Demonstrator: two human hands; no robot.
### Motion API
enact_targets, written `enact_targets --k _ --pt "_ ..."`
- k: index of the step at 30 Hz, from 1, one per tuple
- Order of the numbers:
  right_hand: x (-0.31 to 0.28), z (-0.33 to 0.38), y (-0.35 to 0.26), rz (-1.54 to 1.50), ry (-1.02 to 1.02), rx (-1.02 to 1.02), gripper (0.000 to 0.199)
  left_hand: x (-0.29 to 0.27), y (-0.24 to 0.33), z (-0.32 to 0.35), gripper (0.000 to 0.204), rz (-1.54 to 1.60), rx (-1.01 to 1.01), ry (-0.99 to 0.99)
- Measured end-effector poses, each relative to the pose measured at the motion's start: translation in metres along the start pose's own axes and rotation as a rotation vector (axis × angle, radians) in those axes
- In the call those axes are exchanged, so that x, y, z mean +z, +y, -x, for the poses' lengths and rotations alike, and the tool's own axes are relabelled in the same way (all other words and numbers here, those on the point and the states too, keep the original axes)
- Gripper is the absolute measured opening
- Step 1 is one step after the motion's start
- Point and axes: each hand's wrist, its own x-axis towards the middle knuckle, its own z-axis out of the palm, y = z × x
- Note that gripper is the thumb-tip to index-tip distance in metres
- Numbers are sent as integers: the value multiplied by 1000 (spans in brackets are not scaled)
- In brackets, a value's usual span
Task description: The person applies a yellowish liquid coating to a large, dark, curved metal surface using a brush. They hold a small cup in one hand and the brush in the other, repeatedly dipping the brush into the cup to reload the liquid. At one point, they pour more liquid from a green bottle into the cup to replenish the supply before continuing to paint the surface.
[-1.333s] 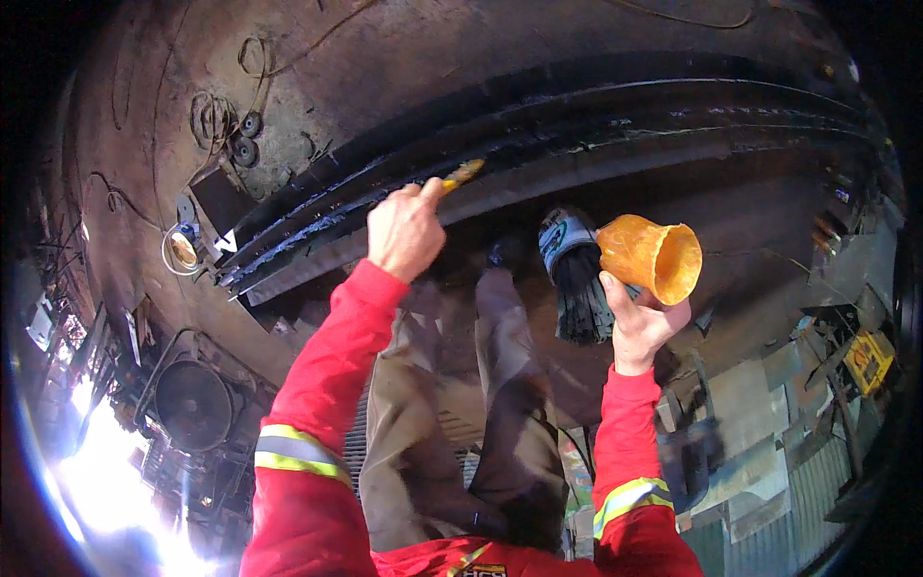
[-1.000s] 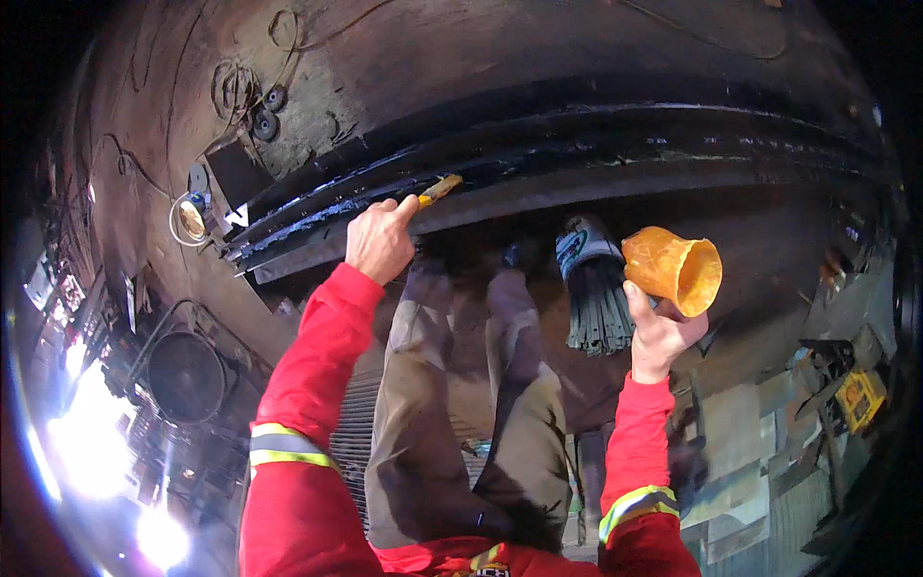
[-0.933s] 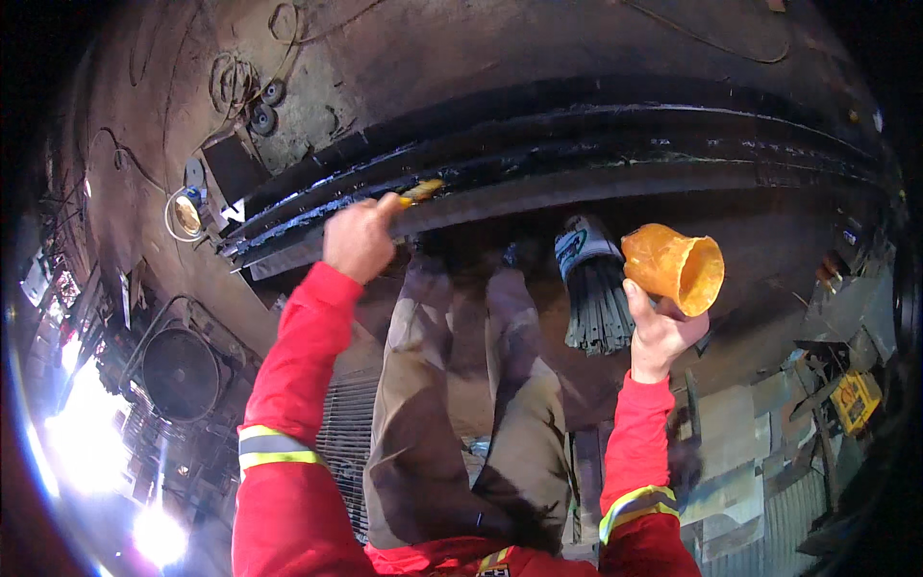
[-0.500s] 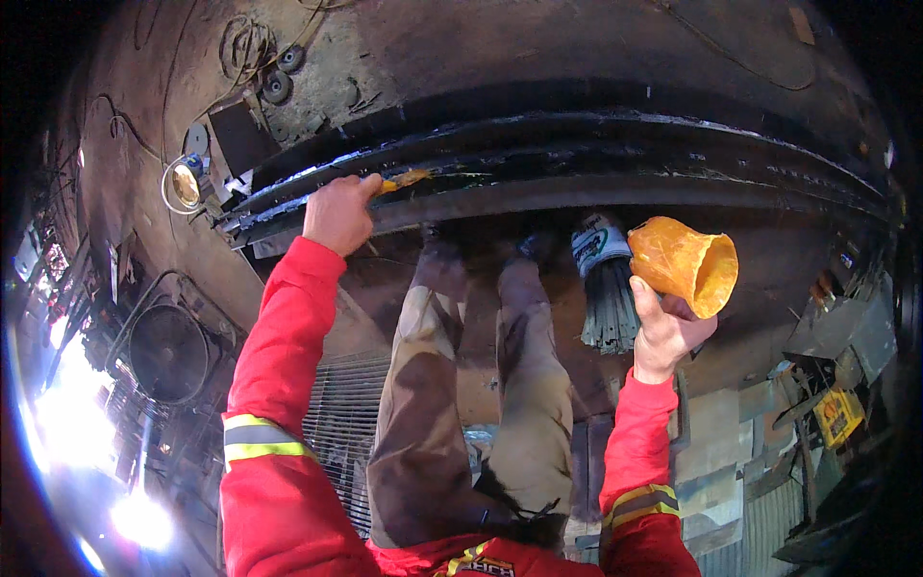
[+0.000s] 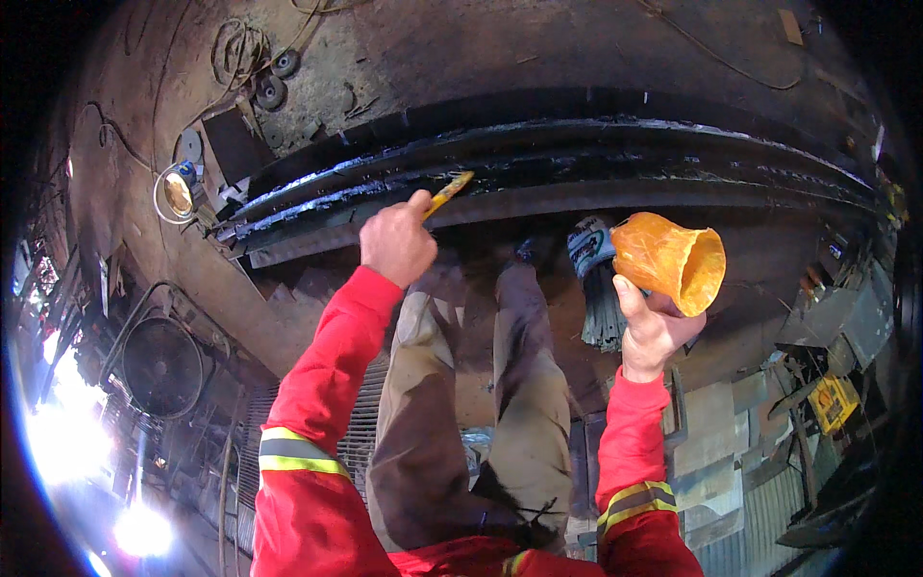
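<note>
My left hand [image 5: 398, 242] is closed around a yellow-handled paintbrush [image 5: 446, 198], whose tip points up and right over a long dark steel beam [image 5: 577, 173]. I cannot tell whether the bristles touch the metal. Out to the right, my right hand [image 5: 660, 329] grips an orange plastic cup [image 5: 659, 254] with an uneven rim. The cup lies tilted, its mouth turned right and toward me; its contents do not show. Just left of the cup, a bundle of thin grey rods [image 5: 602, 310] sits in a printed wrapper [image 5: 588, 246].
A round pan with pale contents [image 5: 179, 194] stands by the beam's left end. Beyond lie coiled cable [image 5: 238, 53] and small discs [image 5: 270, 92]. A round fan [image 5: 163, 365] stands left, a slatted grate [image 5: 358, 413] near my legs, a yellow box [image 5: 833, 402] right.
My left hand has moved right with the paintbrush, and the brush now points more steeply upward. My right hand and the cup have shifted only slightly in view.
</note>
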Motion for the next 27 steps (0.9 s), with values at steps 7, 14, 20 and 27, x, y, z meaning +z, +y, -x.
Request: enact_targets --k 7,14,20,27 --pt "-4 6 -1 33 48 -4 55 -20 -7 -9 35 231 130 -156" --pt "-7 11 2 80 47 -5 57 -37 -96 -5 42 618 -58 -201" --pt "6 14 1 24 3 8 56 -22 -102 22 33 -61 198 12" --pt "15 20 -5 115 -38 76 55 -37 -107 41 29 -118 93 11"
